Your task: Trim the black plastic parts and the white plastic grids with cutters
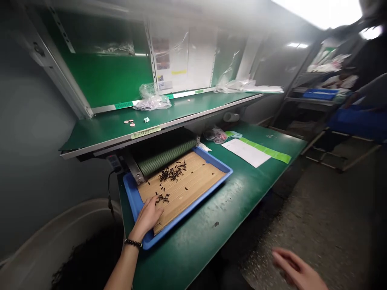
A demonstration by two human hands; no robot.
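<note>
Right hand (298, 269) hangs nearest the camera, out over the concrete floor (314, 209), its fingers loosely curled and holding nothing. Left hand (147, 217), a beaded bracelet (133, 243) on its wrist, lies palm down and open on the near corner of a slatted wooden board (193, 185), which sits in a blue plastic tray (193, 204) on a green bench (211, 245). Dark shreds (172, 174) lie scattered across the board, in two loose clumps — the smaller just beside the left fingers. A ribbed green roller (166, 158) lies against the tray's far end; a large tub of dark material (84, 257) stands left of the bench.
</note>
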